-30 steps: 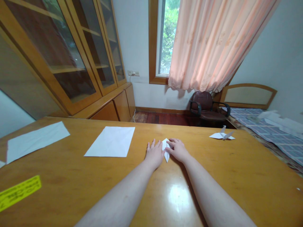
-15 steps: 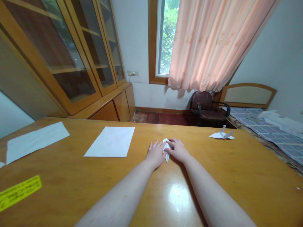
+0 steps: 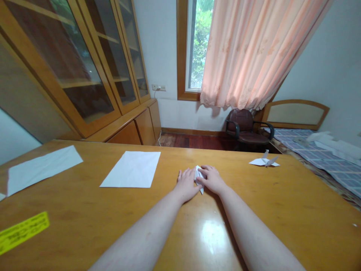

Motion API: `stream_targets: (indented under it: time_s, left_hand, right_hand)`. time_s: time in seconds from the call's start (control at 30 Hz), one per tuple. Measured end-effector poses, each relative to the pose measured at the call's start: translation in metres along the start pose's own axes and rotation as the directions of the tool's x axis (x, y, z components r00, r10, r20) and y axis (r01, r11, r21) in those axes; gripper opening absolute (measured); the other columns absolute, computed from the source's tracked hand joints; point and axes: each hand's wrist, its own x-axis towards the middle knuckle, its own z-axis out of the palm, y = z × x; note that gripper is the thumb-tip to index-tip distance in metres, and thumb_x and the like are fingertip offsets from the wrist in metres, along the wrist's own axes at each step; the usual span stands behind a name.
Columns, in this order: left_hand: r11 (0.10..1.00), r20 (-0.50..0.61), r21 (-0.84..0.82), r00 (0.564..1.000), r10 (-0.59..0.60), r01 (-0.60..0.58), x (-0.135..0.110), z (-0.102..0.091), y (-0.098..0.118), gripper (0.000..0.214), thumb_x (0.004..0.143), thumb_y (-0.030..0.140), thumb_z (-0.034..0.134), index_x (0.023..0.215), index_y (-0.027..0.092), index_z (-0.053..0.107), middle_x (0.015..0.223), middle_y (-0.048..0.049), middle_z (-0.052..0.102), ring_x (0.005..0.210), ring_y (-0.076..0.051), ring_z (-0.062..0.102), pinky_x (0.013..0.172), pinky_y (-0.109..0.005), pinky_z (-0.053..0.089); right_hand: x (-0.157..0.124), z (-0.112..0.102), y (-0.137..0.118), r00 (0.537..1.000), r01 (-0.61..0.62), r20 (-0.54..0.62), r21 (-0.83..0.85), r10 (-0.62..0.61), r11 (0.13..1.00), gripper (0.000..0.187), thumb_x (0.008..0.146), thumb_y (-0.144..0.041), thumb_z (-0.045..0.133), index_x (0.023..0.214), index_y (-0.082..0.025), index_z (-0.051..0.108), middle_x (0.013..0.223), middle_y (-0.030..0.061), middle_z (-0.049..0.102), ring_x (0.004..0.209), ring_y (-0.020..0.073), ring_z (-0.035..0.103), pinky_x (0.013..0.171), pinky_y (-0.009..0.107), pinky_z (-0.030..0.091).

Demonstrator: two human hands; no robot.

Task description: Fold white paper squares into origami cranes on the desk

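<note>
A small folded white paper piece [image 3: 198, 174] lies on the wooden table [image 3: 254, 210], a little beyond the middle. My left hand [image 3: 187, 184] rests flat on its left side, fingers stretched and together. My right hand [image 3: 212, 178] presses on its right side with fingers curled onto the paper. Most of the paper is hidden between the two hands; only its far tip and near point show.
A flat white sheet [image 3: 131, 169] lies left of my hands, and a longer white sheet [image 3: 42, 167] lies at the far left. A yellow label [image 3: 22, 231] sits near the front left. A folded paper figure [image 3: 265, 161] stands at the back right. A chair [image 3: 246, 130] and a bed stand beyond the table.
My left hand has slid right over the folded paper, covering more of it, and both hands have closed together on it.
</note>
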Motion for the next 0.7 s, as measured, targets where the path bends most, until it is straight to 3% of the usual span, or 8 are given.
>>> stream_targets:
  time_s: [0.17, 0.3, 0.43, 0.57, 0.7]
  left_hand:
    - [0.997, -0.111, -0.070, 0.993, -0.028, 0.020, 0.003, -0.001, 0.000, 0.055, 0.084, 0.048, 0.047, 0.132, 0.022, 0.040, 0.129, -0.0085, 0.053, 0.121, -0.023, 0.045, 0.108, -0.041, 0.024]
    - [0.996, -0.149, -0.082, 0.988, -0.038, 0.026, 0.005, -0.003, -0.003, 0.033, 0.088, 0.045, 0.042, 0.105, 0.022, 0.059, 0.105, -0.0052, 0.065, 0.102, -0.020, 0.055, 0.100, -0.038, 0.033]
    - [0.999, -0.136, -0.027, 0.990, -0.023, 0.019, 0.006, -0.004, -0.006, 0.029, 0.089, 0.038, 0.042, 0.083, 0.021, 0.065, 0.090, -0.0043, 0.066, 0.093, -0.020, 0.057, 0.096, -0.039, 0.036]
    - [1.000, -0.099, 0.009, 0.995, -0.012, 0.013, 0.008, 0.001, -0.009, 0.020, 0.084, 0.030, 0.050, 0.097, 0.025, 0.064, 0.106, -0.0032, 0.065, 0.106, -0.022, 0.054, 0.103, -0.046, 0.030]
    - [0.999, 0.017, 0.040, 0.999, 0.036, -0.036, 0.007, 0.007, -0.009, 0.041, 0.086, 0.029, 0.045, 0.127, 0.031, 0.048, 0.138, -0.0006, 0.048, 0.132, -0.026, 0.033, 0.108, -0.059, 0.014]
  right_hand:
    - [0.000, 0.001, 0.001, 1.000, -0.015, -0.012, 0.017, 0.015, 1.000, 0.044, 0.084, -0.049, 0.050, 0.120, -0.027, 0.059, 0.130, 0.0073, 0.052, 0.122, 0.0239, 0.040, 0.105, 0.041, 0.022]
    - [0.001, 0.002, 0.003, 1.000, -0.015, -0.014, 0.028, 0.015, 0.999, 0.041, 0.089, -0.048, 0.044, 0.119, -0.026, 0.061, 0.129, 0.0073, 0.053, 0.121, 0.0227, 0.041, 0.104, 0.040, 0.024]
    - [0.002, 0.004, 0.005, 1.000, 0.012, -0.029, 0.028, -0.011, 1.000, 0.041, 0.088, -0.048, 0.045, 0.118, -0.026, 0.062, 0.128, 0.0080, 0.054, 0.119, 0.0227, 0.044, 0.102, 0.039, 0.027]
    - [0.002, 0.006, 0.007, 0.999, 0.018, -0.040, 0.007, -0.018, 1.000, 0.043, 0.083, -0.048, 0.052, 0.117, -0.025, 0.062, 0.128, 0.0086, 0.054, 0.119, 0.0240, 0.043, 0.102, 0.039, 0.028]
    - [0.004, 0.008, 0.009, 0.999, 0.018, -0.051, -0.007, -0.018, 1.000, 0.041, 0.082, -0.042, 0.055, 0.119, -0.026, 0.061, 0.128, 0.0076, 0.054, 0.119, 0.0237, 0.044, 0.102, 0.039, 0.028]
